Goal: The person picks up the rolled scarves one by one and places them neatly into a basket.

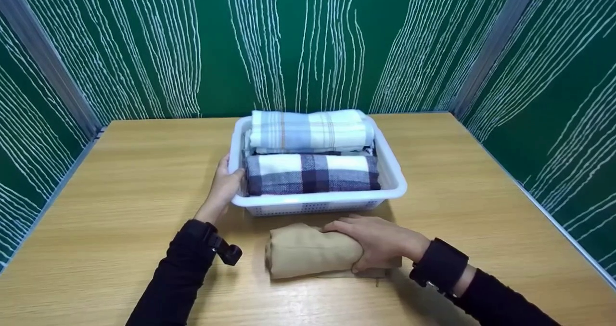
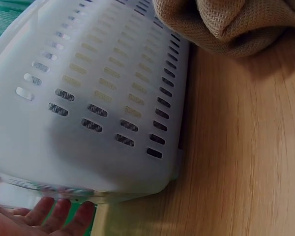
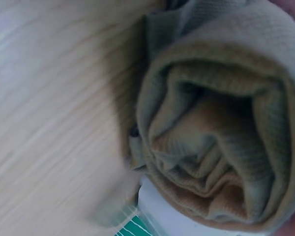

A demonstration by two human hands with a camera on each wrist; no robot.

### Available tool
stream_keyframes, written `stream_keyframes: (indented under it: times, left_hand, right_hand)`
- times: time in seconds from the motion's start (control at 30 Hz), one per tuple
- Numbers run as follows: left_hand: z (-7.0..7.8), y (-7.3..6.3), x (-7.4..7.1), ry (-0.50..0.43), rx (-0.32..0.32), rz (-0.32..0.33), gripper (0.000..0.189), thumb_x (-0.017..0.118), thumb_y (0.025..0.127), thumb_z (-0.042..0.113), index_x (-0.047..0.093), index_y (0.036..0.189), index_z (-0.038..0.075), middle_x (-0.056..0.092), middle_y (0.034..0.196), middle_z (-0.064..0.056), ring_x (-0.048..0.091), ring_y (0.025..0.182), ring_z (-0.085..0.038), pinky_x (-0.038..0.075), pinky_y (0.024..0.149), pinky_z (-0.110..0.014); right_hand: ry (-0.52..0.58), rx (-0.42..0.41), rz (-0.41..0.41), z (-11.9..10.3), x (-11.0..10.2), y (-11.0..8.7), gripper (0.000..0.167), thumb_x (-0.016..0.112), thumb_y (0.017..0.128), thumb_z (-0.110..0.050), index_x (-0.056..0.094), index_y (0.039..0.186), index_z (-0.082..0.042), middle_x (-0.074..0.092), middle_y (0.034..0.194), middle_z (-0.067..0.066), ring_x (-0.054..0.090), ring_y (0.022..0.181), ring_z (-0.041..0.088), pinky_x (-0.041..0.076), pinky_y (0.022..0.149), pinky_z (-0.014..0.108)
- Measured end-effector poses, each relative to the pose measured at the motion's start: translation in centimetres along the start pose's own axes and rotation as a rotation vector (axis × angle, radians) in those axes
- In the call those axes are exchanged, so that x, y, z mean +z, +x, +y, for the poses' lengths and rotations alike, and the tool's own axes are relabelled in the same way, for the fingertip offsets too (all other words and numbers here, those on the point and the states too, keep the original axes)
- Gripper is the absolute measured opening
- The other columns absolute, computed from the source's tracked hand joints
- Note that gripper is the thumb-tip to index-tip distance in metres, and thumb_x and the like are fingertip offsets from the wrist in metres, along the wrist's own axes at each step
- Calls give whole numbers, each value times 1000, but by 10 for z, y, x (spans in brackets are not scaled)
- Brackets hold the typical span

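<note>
A white plastic basket (image 1: 395, 176) with slotted walls stands in the middle of the table. My left hand (image 1: 222, 187) grips its left rim, thumb over the edge; in the left wrist view the fingers (image 2: 59, 214) lie along the outside of the end wall. Two rolled cloths lie inside, a pale blue and white plaid one (image 1: 313, 131) behind a dark purple and white checked one (image 1: 313, 174). In front of the basket, a rolled tan cloth (image 1: 308, 253) is held by my right hand (image 1: 380, 241) near its right end. Its spiral end (image 3: 211, 142) fills the right wrist view.
The wooden table (image 1: 144, 186) extends around the basket on all sides. Green panels (image 1: 216, 75) with white wavy lines enclose the back and both sides, joined by grey corner posts (image 1: 495, 46).
</note>
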State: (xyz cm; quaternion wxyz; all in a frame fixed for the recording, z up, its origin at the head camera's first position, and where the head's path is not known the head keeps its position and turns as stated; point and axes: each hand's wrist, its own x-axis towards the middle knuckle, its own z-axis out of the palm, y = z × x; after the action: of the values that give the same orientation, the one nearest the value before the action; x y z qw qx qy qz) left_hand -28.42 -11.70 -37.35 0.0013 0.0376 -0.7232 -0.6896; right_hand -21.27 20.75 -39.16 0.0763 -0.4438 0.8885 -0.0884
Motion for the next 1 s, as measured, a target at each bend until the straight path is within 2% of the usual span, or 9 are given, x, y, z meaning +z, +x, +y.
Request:
stream_keyframes:
  times: [0.4,0.63,0.73,0.8,0.93,1.0]
  left_hand:
    - [0,2,1,-5,2,7,59,38,97,-1,12,150,-2,23,151,-23,27,136,-35,26,111,-45]
    - [-2,-2,-2,-18,-18,4,55,38,100,11,17,148,-4,28,148,-25,31,134,-37,27,110,-45]
    - [-3,-9,-6,-26,-14,2,51,30,103,23,25,147,-3,35,142,-24,35,129,-35,29,108,-44]
    - [-5,-17,-9,-21,-15,-9,52,23,104,30,30,146,-1,38,140,-22,35,128,-33,28,108,-44]
    - [-11,-38,-16,25,-61,-58,56,15,104,36,30,147,4,28,150,-19,23,138,-33,15,113,-48]
    - [-14,-49,-17,7,-114,-71,56,17,104,37,28,147,3,22,152,-20,18,139,-36,17,111,-53]
  right_hand:
    - [-13,0,-25,-1,-2,4,92,84,62,-35,39,142,-24,51,133,0,50,117,21,43,97,42]
    - [73,25,6,4,-10,-7,91,81,66,-52,41,142,-23,51,134,1,49,119,20,42,98,44]
    - [168,50,46,13,-12,-18,88,76,70,-57,43,141,-17,51,135,2,48,122,22,40,100,45]
    - [244,90,75,20,-12,-28,81,72,77,-55,45,139,-12,51,136,5,46,124,25,37,103,46]
    - [394,197,140,32,-9,-50,61,58,93,-42,45,138,-3,51,134,15,44,125,32,34,103,53]
    - [463,237,162,36,-7,-59,54,51,99,-35,43,138,0,48,136,19,42,126,36,32,104,56]
